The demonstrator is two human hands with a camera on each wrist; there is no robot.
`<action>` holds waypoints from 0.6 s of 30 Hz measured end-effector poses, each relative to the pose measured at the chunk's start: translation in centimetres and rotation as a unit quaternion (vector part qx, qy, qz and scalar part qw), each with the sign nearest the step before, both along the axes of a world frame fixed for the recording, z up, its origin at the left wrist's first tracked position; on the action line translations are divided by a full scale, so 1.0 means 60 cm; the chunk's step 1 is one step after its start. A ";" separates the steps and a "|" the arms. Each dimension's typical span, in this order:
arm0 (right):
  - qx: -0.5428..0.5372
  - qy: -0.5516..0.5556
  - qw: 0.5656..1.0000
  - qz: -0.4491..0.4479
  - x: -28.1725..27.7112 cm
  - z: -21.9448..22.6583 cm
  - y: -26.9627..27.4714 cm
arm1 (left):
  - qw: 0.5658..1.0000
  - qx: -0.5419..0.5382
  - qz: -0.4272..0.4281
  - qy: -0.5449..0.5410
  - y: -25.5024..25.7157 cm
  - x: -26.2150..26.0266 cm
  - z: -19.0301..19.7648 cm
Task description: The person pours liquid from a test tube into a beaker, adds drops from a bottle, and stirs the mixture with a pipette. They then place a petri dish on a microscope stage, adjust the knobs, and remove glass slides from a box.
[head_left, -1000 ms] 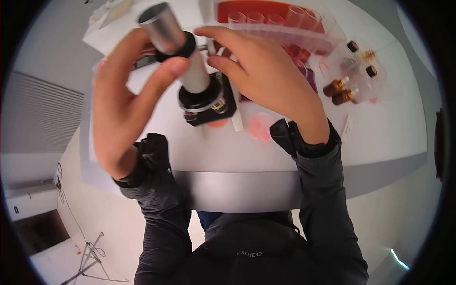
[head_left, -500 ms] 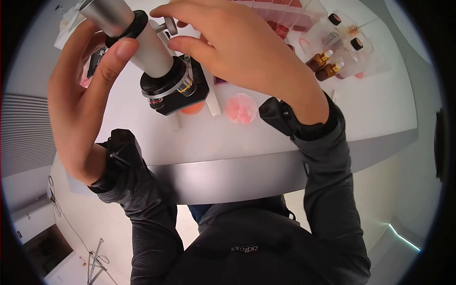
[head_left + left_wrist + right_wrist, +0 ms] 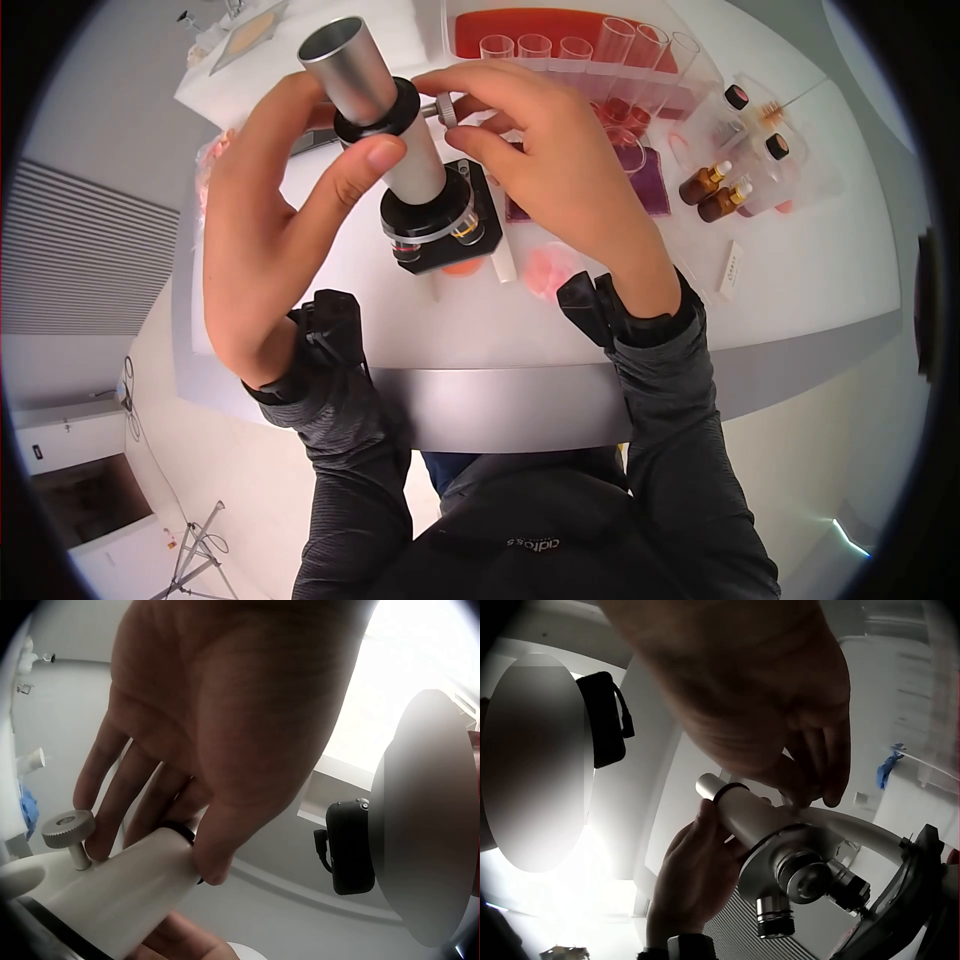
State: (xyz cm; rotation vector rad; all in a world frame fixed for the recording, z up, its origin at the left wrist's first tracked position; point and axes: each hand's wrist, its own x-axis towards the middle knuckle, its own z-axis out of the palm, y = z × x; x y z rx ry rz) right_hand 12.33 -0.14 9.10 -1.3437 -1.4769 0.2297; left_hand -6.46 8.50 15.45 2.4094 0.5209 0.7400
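Observation:
A white and silver microscope (image 3: 413, 165) with a black stage (image 3: 470, 240) stands on the white table in the head view. My left hand (image 3: 262, 215) grips its tube around the black collar, thumb on the near side and fingers behind. At the tube's right, my right hand (image 3: 565, 150) pinches a ridged focus knob (image 3: 446, 110) between thumb and forefinger. The left wrist view shows a knob (image 3: 69, 829) beside the left fingers. Several objective lenses (image 3: 775, 918) hang from the turret in the right wrist view, below the right fingertips.
A purple mat (image 3: 640, 185) lies behind the right hand, near upright clear tubes (image 3: 615, 45) and a red-bottomed tray (image 3: 540, 20). Brown dropper bottles (image 3: 722, 203) and black-capped bottles stand at the right. Pink fluffy material (image 3: 550, 268) lies beside the microscope's base.
The head view swings away and back, so the whole scene shifts in the picture. Both hands stay at the same places on the microscope.

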 end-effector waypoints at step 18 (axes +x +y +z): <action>-0.059 0.065 0.996 -0.036 -0.014 0.001 0.001 | 0.989 0.099 -0.014 -0.109 0.017 0.013 -0.020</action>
